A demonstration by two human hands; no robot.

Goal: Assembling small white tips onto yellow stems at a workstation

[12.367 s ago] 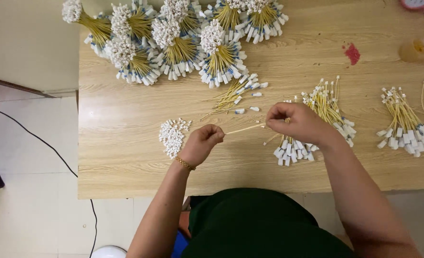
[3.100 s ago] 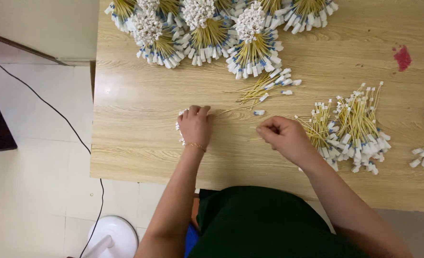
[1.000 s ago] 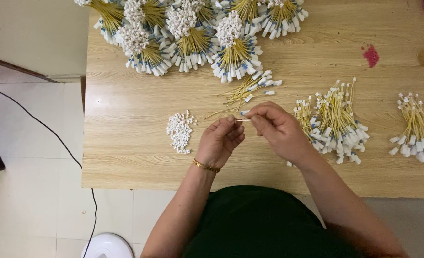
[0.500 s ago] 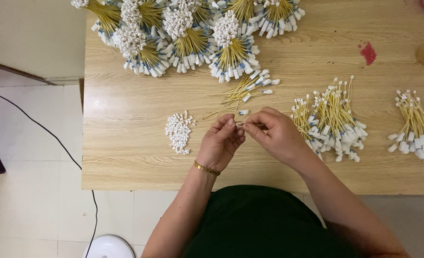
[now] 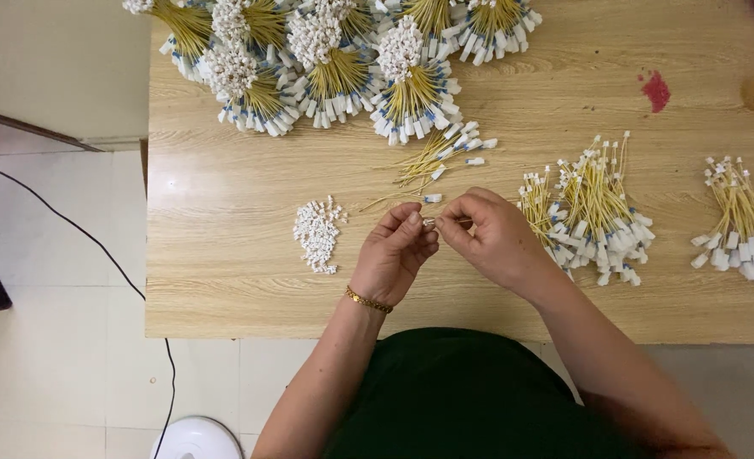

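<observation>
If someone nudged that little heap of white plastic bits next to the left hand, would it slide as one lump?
Probably not. The heap of white pieces lies loose on the wooden table, strays already at its edge, so it would likely scatter. The pieces look tiny and light, likely fiddly to pinch.

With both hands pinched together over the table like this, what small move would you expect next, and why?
Probably pushing the small white piece onto the wire end: the left hand and right hand meet fingertip to fingertip around it, with the pile of white connectors to the left and loose yellow wires just beyond.
</observation>
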